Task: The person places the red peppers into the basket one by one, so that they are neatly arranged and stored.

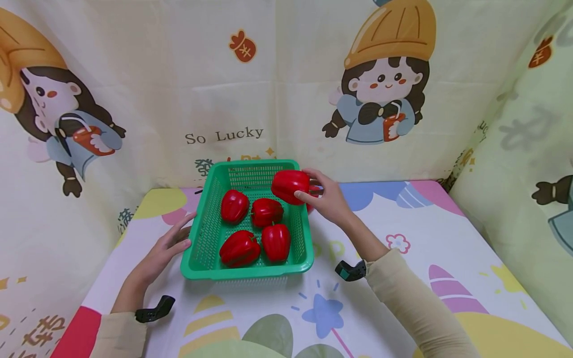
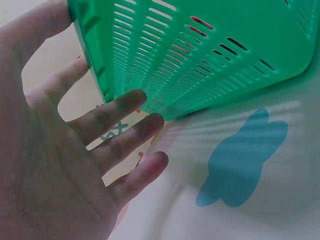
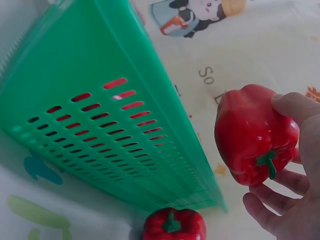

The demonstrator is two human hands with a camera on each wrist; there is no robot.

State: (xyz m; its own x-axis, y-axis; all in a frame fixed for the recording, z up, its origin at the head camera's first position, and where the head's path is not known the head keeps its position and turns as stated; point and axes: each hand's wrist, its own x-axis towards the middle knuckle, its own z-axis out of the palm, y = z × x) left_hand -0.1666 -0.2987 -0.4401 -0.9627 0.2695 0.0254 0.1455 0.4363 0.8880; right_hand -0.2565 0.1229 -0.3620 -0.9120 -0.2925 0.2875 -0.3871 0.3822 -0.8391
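A green plastic basket (image 1: pixel 247 273) with slotted walls stands on the table, with several red bell peppers (image 1: pixel 235 206) lying inside. My right hand (image 1: pixel 329 199) holds another red bell pepper (image 1: pixel 288 186) above the basket's far right corner, thumb and fingers on its sides. In the right wrist view this held pepper (image 3: pixel 255 132) shows its green stem. One more bell pepper (image 3: pixel 174 227) sits outside the basket, by its right wall, mostly hidden by my hand in the head view. At the basket's left side, my left hand (image 1: pixel 163 248) touches the rim with its fingers spread.
A patterned cloth (image 1: pixel 380 308) covers the table. Printed fabric (image 1: pixel 291 99) hangs behind and at the sides, close to the basket's far edge. A dark camera mount (image 1: pixel 351 271) is on the right wrist, another (image 1: pixel 155 309) on the left.
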